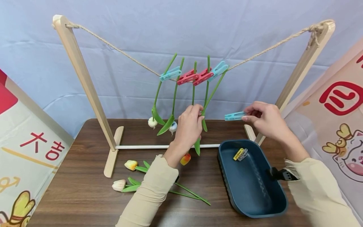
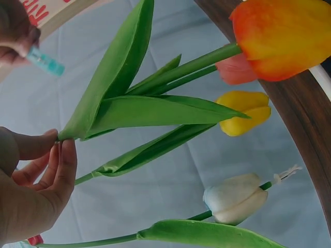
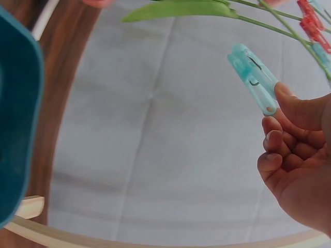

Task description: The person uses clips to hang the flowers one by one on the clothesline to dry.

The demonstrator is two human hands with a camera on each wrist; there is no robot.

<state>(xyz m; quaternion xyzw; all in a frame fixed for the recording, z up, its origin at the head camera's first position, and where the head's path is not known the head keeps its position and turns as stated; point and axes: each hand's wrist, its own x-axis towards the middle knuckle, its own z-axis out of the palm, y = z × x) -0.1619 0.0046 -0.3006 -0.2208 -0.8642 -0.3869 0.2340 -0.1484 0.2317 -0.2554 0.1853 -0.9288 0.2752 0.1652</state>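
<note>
My left hand (image 1: 188, 126) pinches the green stem of an orange-yellow tulip (image 2: 289, 39) just above its leaves; the flower head hangs downward. The stem's bare top leans up to the right, close to the light blue clothespin at the row's right end (image 1: 219, 70). In my right hand (image 1: 266, 119), thumb and fingers grip a light blue clothespin (image 3: 253, 77) by one end, to the right of the held stem. Other tulips hang head down from the rope (image 1: 113, 47) by blue and red clothespins (image 1: 187, 77), among them a yellow tulip (image 2: 245, 113) and a white tulip (image 2: 235, 199).
A wooden frame (image 1: 85, 78) with a white crossbar (image 1: 141, 147) carries the rope. At right on the brown table (image 1: 85, 189) stands a dark blue tray (image 1: 249, 179) holding a yellow clothespin (image 1: 238, 154) and a grey clothespin (image 1: 243, 154). Two tulips (image 1: 119, 185) lie in front.
</note>
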